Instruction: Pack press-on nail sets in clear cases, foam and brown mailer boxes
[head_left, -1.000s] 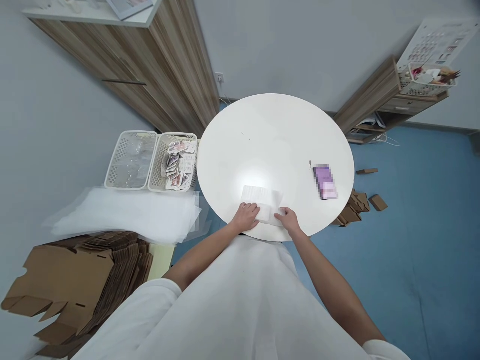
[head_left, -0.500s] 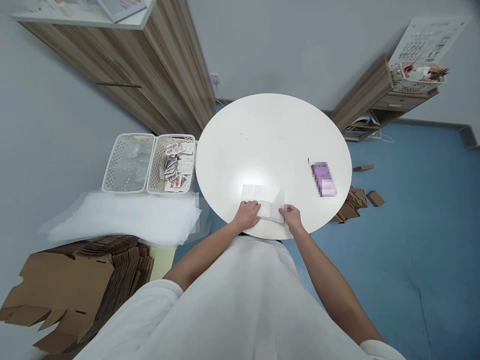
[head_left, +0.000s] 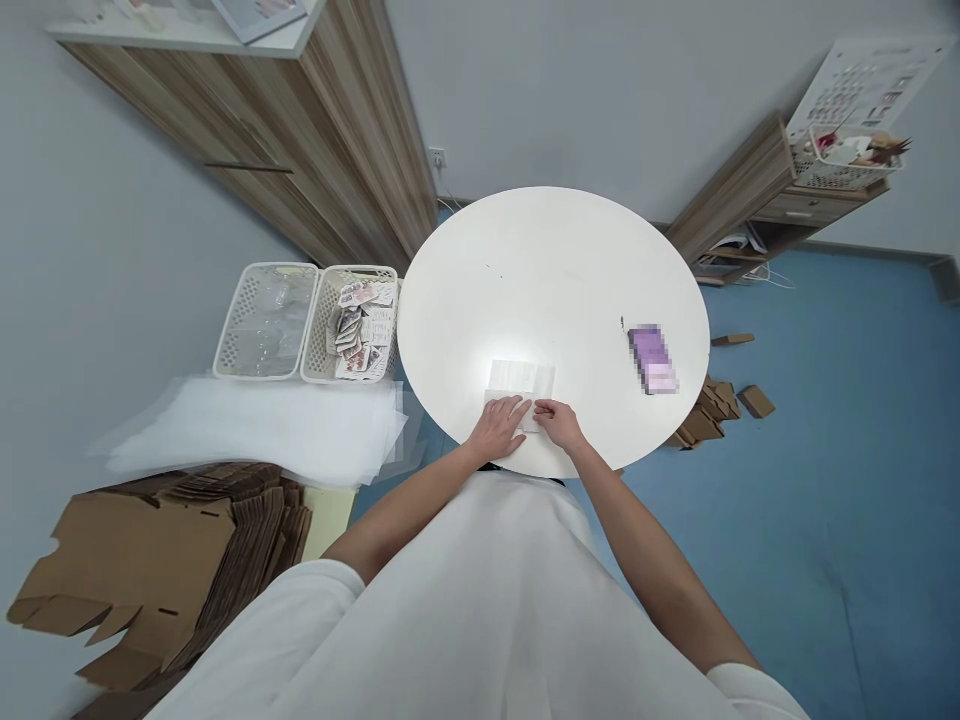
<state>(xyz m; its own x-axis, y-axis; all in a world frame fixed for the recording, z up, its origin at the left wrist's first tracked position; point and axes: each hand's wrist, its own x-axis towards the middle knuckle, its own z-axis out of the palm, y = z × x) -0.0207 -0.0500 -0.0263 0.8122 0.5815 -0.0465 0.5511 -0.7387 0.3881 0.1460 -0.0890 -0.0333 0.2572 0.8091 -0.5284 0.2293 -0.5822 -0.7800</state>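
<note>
A thin white packing sheet (head_left: 523, 377), partly see-through, lies folded at the near edge of the round white table (head_left: 517, 260). My left hand (head_left: 498, 428) rests flat across the left part of the fold with its fingers stretched out. Close beside it, my right hand (head_left: 558, 424) has its fingertips pinched together on the fold's right edge. Whatever may lie inside the folded sheet is hidden.
A pixelated purple-and-pink item (head_left: 652, 358) lies on the table's right. To the left stand a basket of printed cards (head_left: 311, 335), a basket of clear plastic pieces (head_left: 225, 330), white sheets (head_left: 247, 425) and flattened cardboard boxes (head_left: 142, 550). Small brown boxes (head_left: 756, 401) lie on the floor, right.
My right hand has moved left, bringing the sheet's right-hand flap over towards my left hand. The left hand stays pressed on the sheet. The view has shifted slightly.
</note>
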